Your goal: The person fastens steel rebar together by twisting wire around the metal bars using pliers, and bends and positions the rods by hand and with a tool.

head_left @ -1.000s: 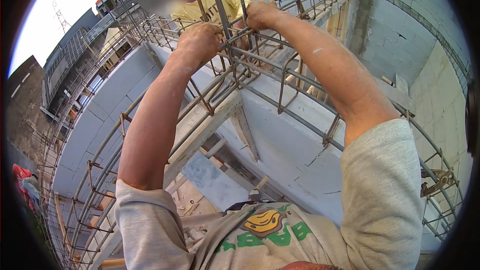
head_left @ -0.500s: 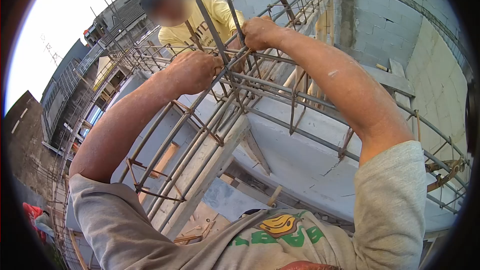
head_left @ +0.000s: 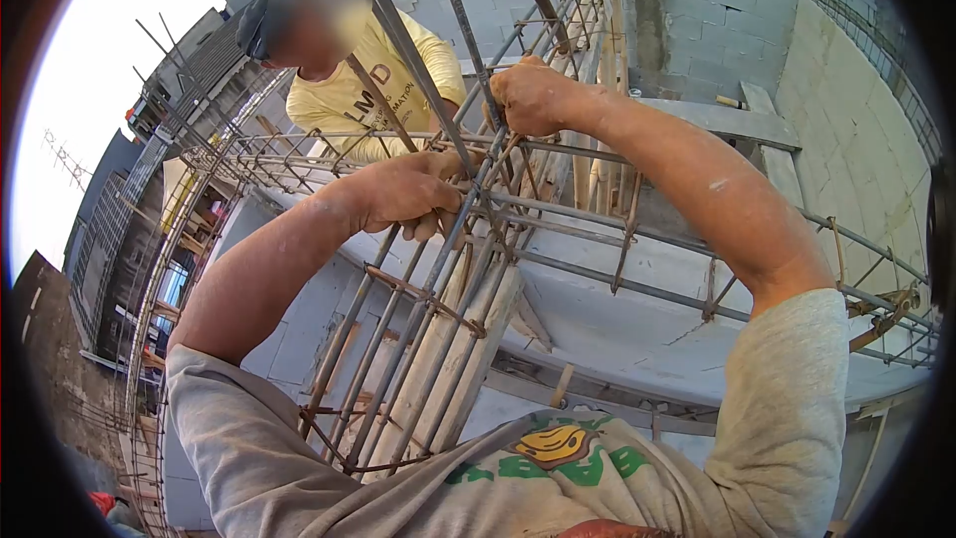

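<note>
Two long rebar cages (head_left: 597,209) meet at a joint in front of me, where upright steel bars (head_left: 460,30) rise. At the left of the joint is my left hand (head_left: 410,189), its fingers curled at the bars; what they hold, if anything, is hidden. My right hand (head_left: 528,98) is closed around an upright bar on the right side of the joint, higher up. A stirrup (head_left: 423,299) rings the cage bars that run down toward my chest.
Across the joint stands a co-worker in a yellow shirt (head_left: 373,90), head bent down. A wooden board (head_left: 453,369) lies under the near cage. Grey block walls (head_left: 727,30) rise at the back right, and a plank (head_left: 712,122) spans there.
The view has shifted, so the joint sits lower and further right. My left hand has moved down the bars and its fingers have loosened. The co-worker's head has turned and tilted down.
</note>
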A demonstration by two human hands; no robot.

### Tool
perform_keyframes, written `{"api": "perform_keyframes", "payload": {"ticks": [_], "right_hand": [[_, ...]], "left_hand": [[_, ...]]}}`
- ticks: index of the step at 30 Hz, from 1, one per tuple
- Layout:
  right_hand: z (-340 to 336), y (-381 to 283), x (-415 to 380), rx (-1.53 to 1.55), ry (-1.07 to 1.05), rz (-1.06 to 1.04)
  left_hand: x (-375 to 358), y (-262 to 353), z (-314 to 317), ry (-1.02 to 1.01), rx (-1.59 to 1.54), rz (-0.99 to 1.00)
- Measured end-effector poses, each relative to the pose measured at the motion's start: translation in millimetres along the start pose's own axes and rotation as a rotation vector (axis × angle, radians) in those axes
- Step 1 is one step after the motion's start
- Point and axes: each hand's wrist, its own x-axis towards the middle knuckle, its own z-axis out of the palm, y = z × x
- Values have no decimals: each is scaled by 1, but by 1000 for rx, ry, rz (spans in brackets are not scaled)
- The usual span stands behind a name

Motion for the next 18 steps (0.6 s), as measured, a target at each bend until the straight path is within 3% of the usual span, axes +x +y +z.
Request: {"api": "perform_keyframes", "payload": {"ticks": [3,7,10,15,18], "right_hand": [[3,3,1,19,20,-39],[11,6,7,6,75,-10],[7,2,1,28,69,-12],[4,5,3,11,26,-48],[2,6,3,20,28,-31]], "left_hand": [[-8,12,14,98,-28,-21],[-6,6,7,0,-98,44],[-31,10,26,354,180,141],[-43,-5,26,602,557,453],[-27,-21,18,578,120,434]]}}
